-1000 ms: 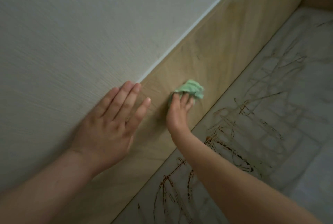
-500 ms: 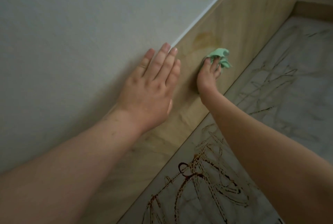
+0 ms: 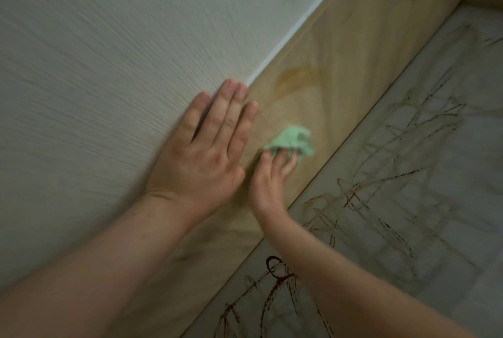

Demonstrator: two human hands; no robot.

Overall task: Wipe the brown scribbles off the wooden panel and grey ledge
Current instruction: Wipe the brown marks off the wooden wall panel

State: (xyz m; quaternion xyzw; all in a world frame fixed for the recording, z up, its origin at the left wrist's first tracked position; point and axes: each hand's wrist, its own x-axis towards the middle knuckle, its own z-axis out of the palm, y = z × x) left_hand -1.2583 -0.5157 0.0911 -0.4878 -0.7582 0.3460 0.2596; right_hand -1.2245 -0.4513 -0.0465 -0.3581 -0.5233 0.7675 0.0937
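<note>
Off-white textured wall (image 3: 95, 65) fills the upper left of the view. A thin white trim strip (image 3: 299, 28) separates it from the wooden panel (image 3: 353, 60), which runs diagonally from the lower centre to the upper right.

Below the panel lies the grey ledge (image 3: 424, 242), which meets the panel's lower edge. Brown scribbles (image 3: 351, 199) cover most of the ledge: dark and dense near the bottom centre, fainter toward the upper right. On the panel, one pale brown smear (image 3: 294, 79) is visible just beyond the hands; the frame is motion-blurred, so finer marks cannot be made out.

Left hand (image 3: 201, 158): flat against the wall, fingers straight and close together, fingertips reaching the trim strip. It holds nothing.

Right hand (image 3: 269, 182): on the panel, just beside the left hand. Its fingers (image 3: 280, 154) lie extended, pressing a crumpled green cloth (image 3: 292, 139) against the wood. The thumb is hidden.
</note>
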